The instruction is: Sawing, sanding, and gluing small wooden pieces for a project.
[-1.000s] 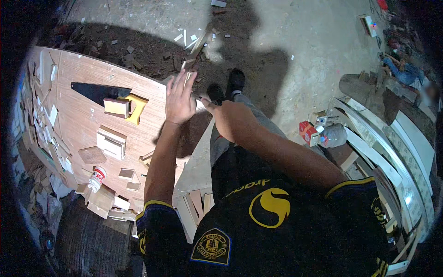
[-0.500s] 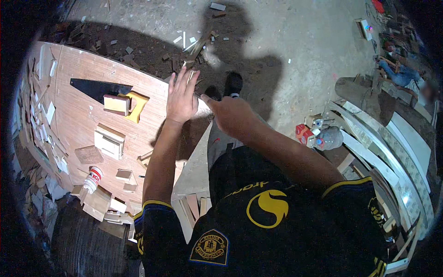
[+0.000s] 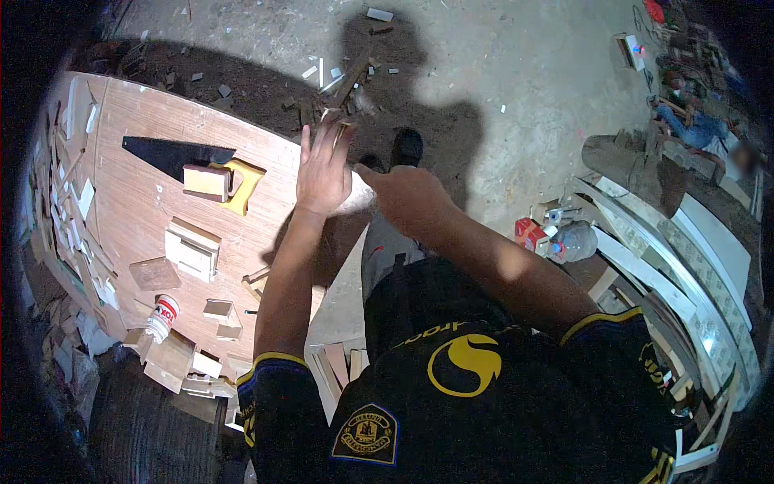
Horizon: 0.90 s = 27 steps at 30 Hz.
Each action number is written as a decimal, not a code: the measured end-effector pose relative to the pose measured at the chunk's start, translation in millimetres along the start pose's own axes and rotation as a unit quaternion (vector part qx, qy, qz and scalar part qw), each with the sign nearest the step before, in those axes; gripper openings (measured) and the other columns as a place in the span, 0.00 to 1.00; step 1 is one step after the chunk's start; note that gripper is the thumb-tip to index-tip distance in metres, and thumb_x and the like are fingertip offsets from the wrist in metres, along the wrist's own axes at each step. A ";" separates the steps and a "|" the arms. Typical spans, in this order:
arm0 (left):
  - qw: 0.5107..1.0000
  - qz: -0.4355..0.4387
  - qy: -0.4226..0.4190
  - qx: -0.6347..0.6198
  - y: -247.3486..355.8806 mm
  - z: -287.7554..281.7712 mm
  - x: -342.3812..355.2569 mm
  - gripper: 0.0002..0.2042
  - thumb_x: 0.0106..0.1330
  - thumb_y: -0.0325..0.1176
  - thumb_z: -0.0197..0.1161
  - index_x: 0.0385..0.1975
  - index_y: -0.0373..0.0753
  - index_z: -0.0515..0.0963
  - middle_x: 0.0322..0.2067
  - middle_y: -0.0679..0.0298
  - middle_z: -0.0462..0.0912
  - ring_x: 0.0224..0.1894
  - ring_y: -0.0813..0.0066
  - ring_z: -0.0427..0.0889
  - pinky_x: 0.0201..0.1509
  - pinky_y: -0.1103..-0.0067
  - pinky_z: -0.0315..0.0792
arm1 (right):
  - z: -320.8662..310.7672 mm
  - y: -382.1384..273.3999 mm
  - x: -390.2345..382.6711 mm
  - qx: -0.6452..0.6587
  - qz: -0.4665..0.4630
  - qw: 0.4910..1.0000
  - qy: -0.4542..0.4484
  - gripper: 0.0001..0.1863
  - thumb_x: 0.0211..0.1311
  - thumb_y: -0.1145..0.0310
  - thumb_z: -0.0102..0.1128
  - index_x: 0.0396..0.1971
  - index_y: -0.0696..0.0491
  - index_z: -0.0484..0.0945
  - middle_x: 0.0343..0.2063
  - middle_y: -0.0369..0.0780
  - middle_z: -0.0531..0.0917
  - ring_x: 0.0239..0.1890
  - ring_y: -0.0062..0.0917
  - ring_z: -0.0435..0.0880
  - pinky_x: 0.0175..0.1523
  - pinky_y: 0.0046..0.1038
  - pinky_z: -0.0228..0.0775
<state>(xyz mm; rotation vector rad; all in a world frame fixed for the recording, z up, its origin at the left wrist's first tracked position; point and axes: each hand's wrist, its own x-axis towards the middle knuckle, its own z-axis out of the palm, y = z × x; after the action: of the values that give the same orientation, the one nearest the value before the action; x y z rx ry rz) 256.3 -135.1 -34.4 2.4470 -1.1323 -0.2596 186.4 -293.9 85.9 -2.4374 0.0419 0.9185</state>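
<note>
My left hand (image 3: 324,165) rests with long, stretched fingers at the right edge of the plywood board (image 3: 137,202), on or against a narrow wood piece (image 3: 345,129) that shows by the fingertips. My right hand (image 3: 395,189) is closed just right of it, its index finger reaching toward the left palm; what it grips is hidden. On the board lie a black-bladed handsaw with a yellow handle (image 3: 246,185), a block (image 3: 201,184) on that handle, stacked light wood pieces (image 3: 191,246), a thin square piece (image 3: 153,274) and a white-and-red container (image 3: 161,323).
Wood offcuts (image 3: 76,234) pile along the left. Scraps (image 3: 310,73) lie on the concrete floor (image 3: 516,81) ahead. To the right are a plastic jug (image 3: 576,242), a red box (image 3: 528,234), long white panels (image 3: 669,282) and, beyond, a person in blue (image 3: 693,121).
Both hands have shifted slightly to the right, staying together at the board's edge, and my left fingers have tilted a little. A patch of light now falls on my right forearm.
</note>
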 end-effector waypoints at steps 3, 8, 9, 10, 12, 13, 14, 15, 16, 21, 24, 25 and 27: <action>1.000 -0.002 -0.003 0.014 -5.7 4.8 -5.7 0.27 0.56 0.28 0.54 0.60 0.37 0.67 0.60 0.51 0.66 0.70 0.56 0.56 0.73 0.51 0.41 | -6.6 -1.4 -7.7 -0.022 0.000 1.000 -0.003 0.28 0.60 0.73 0.50 0.63 0.46 0.67 0.30 0.49 0.82 0.32 0.43 0.84 0.38 0.41 0.78; 1.000 0.009 0.010 -0.003 -4.0 4.0 -1.8 0.27 0.57 0.29 0.53 0.60 0.39 0.68 0.60 0.50 0.66 0.69 0.54 0.57 0.73 0.50 0.42 | -0.7 -1.4 4.4 -0.005 0.019 1.000 -0.005 0.28 0.61 0.73 0.49 0.64 0.43 0.66 0.31 0.49 0.82 0.34 0.42 0.84 0.39 0.41 0.77; 1.000 0.007 0.011 -0.006 -2.0 4.3 -1.7 0.27 0.57 0.29 0.52 0.61 0.39 0.68 0.60 0.50 0.66 0.69 0.54 0.57 0.72 0.50 0.43 | 0.6 -2.3 4.5 0.000 0.022 1.000 0.000 0.28 0.61 0.73 0.48 0.64 0.43 0.66 0.31 0.49 0.82 0.35 0.42 0.84 0.40 0.41 0.77; 1.000 0.005 0.012 -0.009 -2.0 4.1 -2.1 0.26 0.58 0.29 0.52 0.61 0.39 0.69 0.60 0.50 0.66 0.69 0.53 0.57 0.72 0.49 0.43 | -1.2 -3.3 2.4 0.001 0.021 1.000 0.000 0.28 0.61 0.73 0.48 0.64 0.43 0.66 0.31 0.49 0.82 0.35 0.42 0.84 0.40 0.41 0.77; 1.000 0.006 0.020 -0.011 -2.2 5.3 -4.8 0.27 0.58 0.29 0.52 0.61 0.39 0.69 0.60 0.50 0.66 0.69 0.53 0.57 0.72 0.49 0.44 | -6.4 -3.7 -4.7 -0.036 0.020 0.999 -0.032 0.28 0.61 0.73 0.48 0.64 0.42 0.66 0.31 0.49 0.82 0.34 0.43 0.84 0.40 0.43 0.77; 0.999 0.009 0.030 -0.014 -1.1 5.6 -3.7 0.27 0.57 0.29 0.53 0.61 0.39 0.69 0.60 0.50 0.66 0.69 0.53 0.57 0.72 0.49 0.44 | -5.6 -2.9 -3.0 -0.037 0.020 0.999 -0.032 0.28 0.61 0.73 0.48 0.64 0.42 0.66 0.31 0.49 0.82 0.34 0.43 0.84 0.40 0.43 0.77; 0.999 0.009 0.031 -0.015 -1.2 5.6 -3.3 0.27 0.57 0.29 0.53 0.61 0.39 0.69 0.60 0.50 0.66 0.69 0.53 0.57 0.72 0.49 0.44 | -2.2 -1.1 0.6 -0.031 0.024 0.999 -0.020 0.29 0.61 0.73 0.48 0.64 0.42 0.66 0.31 0.49 0.82 0.34 0.43 0.84 0.40 0.43 0.77; 0.999 0.008 0.038 -0.026 -1.6 5.7 -3.3 0.27 0.57 0.29 0.53 0.61 0.39 0.68 0.60 0.51 0.66 0.69 0.54 0.57 0.72 0.49 0.44 | 1.1 0.2 4.0 -0.025 0.027 0.999 -0.009 0.29 0.61 0.73 0.48 0.64 0.42 0.66 0.30 0.49 0.82 0.34 0.44 0.84 0.40 0.43 0.77; 0.998 0.008 0.046 -0.033 -1.2 3.5 -1.6 0.27 0.57 0.29 0.53 0.61 0.39 0.68 0.60 0.51 0.67 0.69 0.54 0.57 0.72 0.49 0.44 | 2.9 0.0 6.6 -0.025 0.027 0.999 -0.006 0.29 0.61 0.73 0.48 0.64 0.42 0.66 0.30 0.49 0.82 0.34 0.44 0.84 0.40 0.43 0.77; 1.000 0.003 0.011 -0.004 -1.4 -0.3 1.3 0.28 0.57 0.29 0.55 0.61 0.40 0.69 0.61 0.53 0.67 0.70 0.54 0.56 0.72 0.49 0.44 | -11.6 -7.9 -1.2 -0.024 0.029 0.999 -0.035 0.29 0.61 0.72 0.49 0.65 0.41 0.65 0.30 0.48 0.81 0.33 0.44 0.84 0.40 0.44 0.76; 1.000 -0.002 0.012 -0.009 0.1 -2.6 1.3 0.28 0.56 0.29 0.55 0.61 0.42 0.69 0.61 0.54 0.67 0.70 0.54 0.56 0.72 0.49 0.44 | -1.8 -2.4 3.0 -0.019 0.030 0.999 0.005 0.29 0.61 0.72 0.49 0.65 0.42 0.66 0.30 0.49 0.81 0.33 0.45 0.84 0.39 0.44 0.77; 0.999 -0.005 0.021 -0.025 -0.7 -2.3 1.8 0.28 0.56 0.29 0.55 0.61 0.42 0.69 0.61 0.55 0.67 0.70 0.54 0.57 0.72 0.49 0.43 | -2.2 -3.6 3.7 -0.021 0.030 0.999 0.005 0.29 0.61 0.72 0.49 0.65 0.42 0.66 0.30 0.49 0.81 0.33 0.45 0.84 0.39 0.44 0.77; 1.000 -0.007 0.007 -0.014 0.9 -2.0 1.8 0.28 0.56 0.28 0.55 0.62 0.42 0.69 0.61 0.54 0.66 0.70 0.54 0.56 0.72 0.49 0.42 | -5.9 -7.4 3.8 -0.019 0.023 1.000 -0.010 0.29 0.61 0.73 0.49 0.64 0.43 0.66 0.30 0.49 0.82 0.33 0.44 0.84 0.39 0.43 0.77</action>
<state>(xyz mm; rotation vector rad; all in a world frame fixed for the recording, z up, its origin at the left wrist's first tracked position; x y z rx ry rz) 257.5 -136.3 -32.2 2.4301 -1.0982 -0.2608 194.5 -289.9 90.7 -2.4705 0.0736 0.9720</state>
